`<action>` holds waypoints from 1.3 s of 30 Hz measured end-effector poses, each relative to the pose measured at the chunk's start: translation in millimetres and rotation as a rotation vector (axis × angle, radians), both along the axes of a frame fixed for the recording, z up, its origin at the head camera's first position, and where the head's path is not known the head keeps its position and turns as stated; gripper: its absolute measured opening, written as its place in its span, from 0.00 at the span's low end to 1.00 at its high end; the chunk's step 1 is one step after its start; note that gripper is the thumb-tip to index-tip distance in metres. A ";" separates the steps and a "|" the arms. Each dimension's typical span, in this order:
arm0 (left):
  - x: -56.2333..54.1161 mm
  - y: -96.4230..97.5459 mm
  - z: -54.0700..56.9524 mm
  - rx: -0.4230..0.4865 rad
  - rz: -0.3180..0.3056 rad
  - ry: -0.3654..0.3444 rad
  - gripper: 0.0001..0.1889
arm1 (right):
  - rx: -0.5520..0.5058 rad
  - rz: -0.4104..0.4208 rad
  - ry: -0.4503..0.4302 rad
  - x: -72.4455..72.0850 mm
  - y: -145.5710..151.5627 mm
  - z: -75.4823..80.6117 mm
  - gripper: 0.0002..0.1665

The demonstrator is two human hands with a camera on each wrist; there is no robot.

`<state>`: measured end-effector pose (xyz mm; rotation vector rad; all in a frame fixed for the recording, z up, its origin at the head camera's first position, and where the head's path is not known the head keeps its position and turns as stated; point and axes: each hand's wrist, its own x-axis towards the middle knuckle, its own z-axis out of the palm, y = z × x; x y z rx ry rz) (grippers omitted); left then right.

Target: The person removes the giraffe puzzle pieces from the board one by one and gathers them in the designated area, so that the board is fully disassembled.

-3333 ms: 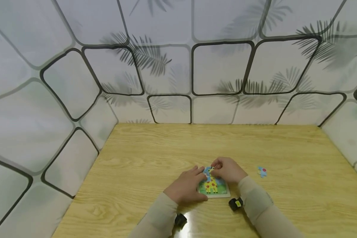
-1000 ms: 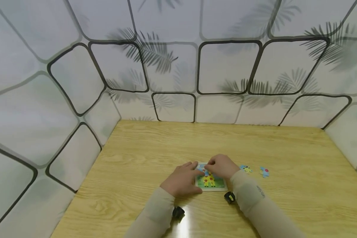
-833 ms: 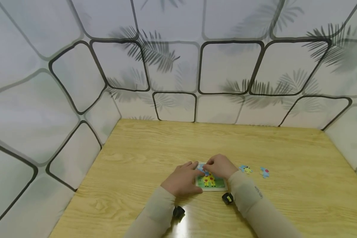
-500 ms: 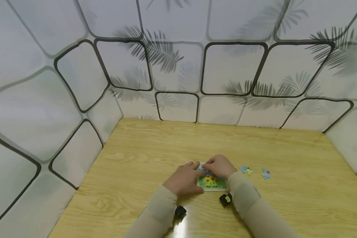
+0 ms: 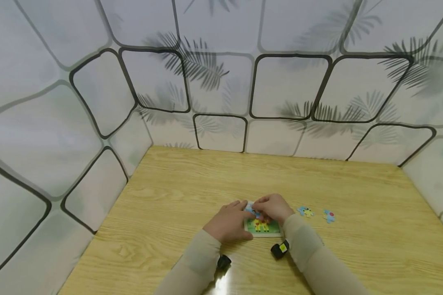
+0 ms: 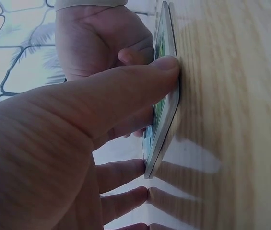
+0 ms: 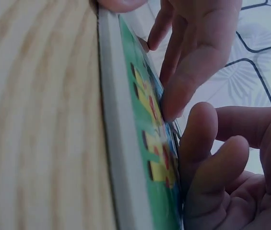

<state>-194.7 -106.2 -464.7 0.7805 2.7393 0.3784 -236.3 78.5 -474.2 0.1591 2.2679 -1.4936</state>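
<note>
A small jigsaw board [image 5: 269,230] with a giraffe picture lies flat on the table, its pale rim [image 7: 118,143] close up in the right wrist view. Along its left side, my left hand [image 5: 227,224] rests with extended fingers. The left thumb [image 6: 140,79] presses the near edge, and other left fingertips touch the board and its far edge. My right hand [image 5: 276,208] is over the upper part, fingers bent, pinching at a blue puzzle piece [image 5: 252,207] there. Those right fingers [image 7: 200,134] hide much of the piece.
Right of the board lie a blue-and-yellow loose piece [image 5: 305,212] and a blue piece with a red spot [image 5: 329,216]. Black wrist cameras [image 5: 279,249] hang under both sleeves. Patterned fabric walls [image 5: 218,90] surround the wooden table [image 5: 192,176].
The giraffe-head piece has left the board and now lies on the table to the right. My right hand has shifted to the board's upper left; my left hand stays.
</note>
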 end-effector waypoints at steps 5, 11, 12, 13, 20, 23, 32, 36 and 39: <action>-0.2 -0.1 -2.5 -0.003 0.001 -0.006 0.32 | 0.009 -0.018 0.024 2.4 -4.1 -1.9 0.11; -0.3 -0.9 -2.5 -0.001 0.002 0.000 0.33 | 0.038 -0.032 0.062 3.7 -7.0 -3.5 0.10; -0.1 -0.9 -2.0 0.000 0.003 0.001 0.32 | 0.043 -0.035 0.065 3.8 -7.5 -3.5 0.10; 0.2 -0.9 -1.5 -0.002 0.003 0.003 0.32 | 0.045 -0.036 0.068 4.0 -8.0 -3.5 0.10; 2.3 -0.6 1.1 -0.027 0.005 0.018 0.34 | 0.053 -0.051 0.096 6.8 -11.9 -0.6 0.08; 2.1 -0.6 1.8 -0.029 -0.001 0.023 0.35 | 0.055 -0.042 0.105 6.6 -12.5 1.1 0.08; 1.9 0.5 0.5 -0.031 -0.027 0.030 0.34 | 0.055 -0.018 0.108 1.8 -10.2 -1.9 0.15; 1.6 0.3 -0.2 -0.047 -0.026 0.028 0.35 | 0.070 -0.020 0.140 1.2 -10.2 -1.7 0.14; 1.3 0.6 -0.4 -0.053 -0.025 0.022 0.35 | 0.058 -0.026 0.150 0.9 -7.8 -0.5 0.14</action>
